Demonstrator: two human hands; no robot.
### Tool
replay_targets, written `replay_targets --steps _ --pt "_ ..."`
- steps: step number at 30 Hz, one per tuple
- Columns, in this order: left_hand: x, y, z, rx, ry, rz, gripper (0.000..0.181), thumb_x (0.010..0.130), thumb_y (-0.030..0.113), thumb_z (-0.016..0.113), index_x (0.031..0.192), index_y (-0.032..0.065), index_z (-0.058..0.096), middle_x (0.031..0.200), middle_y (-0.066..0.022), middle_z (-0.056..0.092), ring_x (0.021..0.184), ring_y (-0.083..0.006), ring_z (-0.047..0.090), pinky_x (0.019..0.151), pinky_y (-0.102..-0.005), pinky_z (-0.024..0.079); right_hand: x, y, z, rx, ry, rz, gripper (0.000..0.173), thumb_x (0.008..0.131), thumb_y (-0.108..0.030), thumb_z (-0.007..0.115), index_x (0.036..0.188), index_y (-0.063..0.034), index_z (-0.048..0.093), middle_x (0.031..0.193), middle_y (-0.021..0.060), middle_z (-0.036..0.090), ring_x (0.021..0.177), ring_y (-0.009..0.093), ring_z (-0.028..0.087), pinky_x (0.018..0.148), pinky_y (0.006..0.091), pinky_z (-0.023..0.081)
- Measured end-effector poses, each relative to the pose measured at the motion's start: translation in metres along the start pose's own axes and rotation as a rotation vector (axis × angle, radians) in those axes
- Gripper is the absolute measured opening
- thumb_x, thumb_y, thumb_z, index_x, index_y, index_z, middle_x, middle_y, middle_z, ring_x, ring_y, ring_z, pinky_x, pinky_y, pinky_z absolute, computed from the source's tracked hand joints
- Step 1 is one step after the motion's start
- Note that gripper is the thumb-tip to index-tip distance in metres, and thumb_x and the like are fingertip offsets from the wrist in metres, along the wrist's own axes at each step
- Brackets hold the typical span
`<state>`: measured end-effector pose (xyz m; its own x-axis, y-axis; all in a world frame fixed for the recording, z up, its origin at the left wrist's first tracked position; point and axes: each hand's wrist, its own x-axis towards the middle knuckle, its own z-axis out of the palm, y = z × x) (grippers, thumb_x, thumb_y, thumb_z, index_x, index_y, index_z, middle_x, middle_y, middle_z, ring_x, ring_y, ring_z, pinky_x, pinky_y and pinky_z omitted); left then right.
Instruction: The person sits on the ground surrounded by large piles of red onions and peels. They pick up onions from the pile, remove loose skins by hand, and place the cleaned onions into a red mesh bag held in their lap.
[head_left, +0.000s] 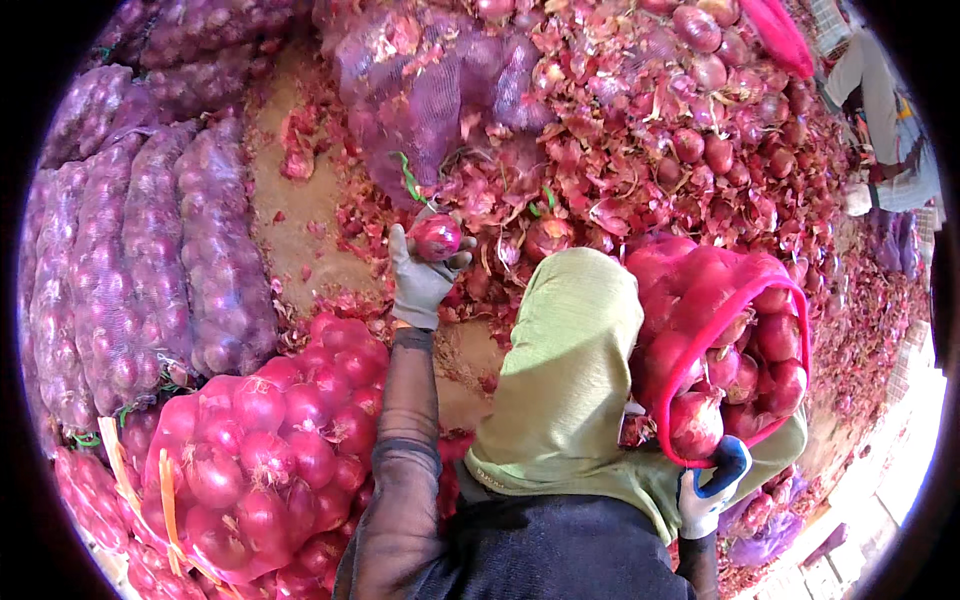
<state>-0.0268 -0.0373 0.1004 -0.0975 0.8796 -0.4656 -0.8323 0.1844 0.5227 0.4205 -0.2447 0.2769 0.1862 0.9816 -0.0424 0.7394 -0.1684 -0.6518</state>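
Observation:
In my gloved left hand (424, 277) lies a red onion (437, 238), with my fingers curled around it. A green tie (409, 178) on a purple mesh sack is just beyond it. My right hand (711, 486), in a white and blue glove, grips the rim of a bright pink mesh bag (664, 330). The bag leans beside my right knee, its mouth facing right, and several red onions (776, 337) show inside. My left leg in pale green trousers (566, 352) is bent between the two hands.
A heap of onions and loose skins (622, 150) spreads ahead. Filled purple mesh sacks (150, 255) line the left, and a full pink mesh bag (262, 457) with orange straps stands near my left arm. Another person (885, 127) is at the far right.

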Motion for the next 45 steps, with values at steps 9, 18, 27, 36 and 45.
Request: replay_targets --steps 9,18,27,36,45 --pt "-0.054 0.014 0.229 0.732 -0.36 0.429 0.047 0.099 0.027 0.057 0.138 0.0032 0.05 0.103 -0.0128 0.067 0.073 -0.0198 0.068 0.059 -0.0297 0.057 0.021 -0.01 0.003 0.003 0.044 -0.15 0.059 0.068 -0.013 0.076 0.123 -0.0042 0.055 0.111 0.0158 0.062 0.102 0.033 0.061 0.089 0.0426 0.05" --pt "-0.125 -0.159 0.378 1.461 -1.368 0.62 0.027 0.088 0.015 0.07 0.113 0.0064 0.067 0.111 -0.0112 0.064 0.105 -0.0266 0.063 0.091 -0.0388 0.051 0.032 -0.011 -0.004 0.08 0.088 -0.265 0.054 0.069 -0.013 0.073 0.12 -0.0094 0.059 0.104 0.012 0.063 0.084 0.032 0.059 0.077 0.0426 0.045" --pt "-0.08 -0.131 0.354 1.369 -1.078 0.81 0.02 0.091 0.004 0.065 0.109 0.006 0.072 0.114 -0.0083 0.071 0.108 -0.0233 0.066 0.099 -0.0358 0.05 0.037 -0.002 -0.001 0.075 0.067 -0.32 0.056 0.07 -0.017 0.072 0.123 -0.0084 0.056 0.098 0.0128 0.06 0.085 0.032 0.058 0.075 0.0425 0.045" --pt "0.054 0.025 0.162 1.149 -0.065 0.513 0.022 0.1 0.016 0.059 0.118 0.0059 0.067 0.103 -0.003 0.069 0.078 -0.007 0.062 0.068 -0.0236 0.054 0.04 0.002 -0.002 0.108 -0.014 -0.321 0.058 0.062 -0.018 0.079 0.115 -0.007 0.059 0.099 0.0128 0.064 0.088 0.034 0.061 0.079 0.0447 0.048" --pt "0.095 -0.122 0.043 1.95 -0.437 0.579 0.04 0.087 0.03 0.07 0.121 0.0087 0.065 0.119 -0.0113 0.065 0.101 -0.0302 0.063 0.09 -0.0435 0.051 0.029 0.0 0.004 0.154 -0.023 -0.13 0.056 0.055 -0.005 0.073 0.106 -0.0091 0.05 0.093 0.0113 0.059 0.083 0.033 0.057 0.076 0.0432 0.046"
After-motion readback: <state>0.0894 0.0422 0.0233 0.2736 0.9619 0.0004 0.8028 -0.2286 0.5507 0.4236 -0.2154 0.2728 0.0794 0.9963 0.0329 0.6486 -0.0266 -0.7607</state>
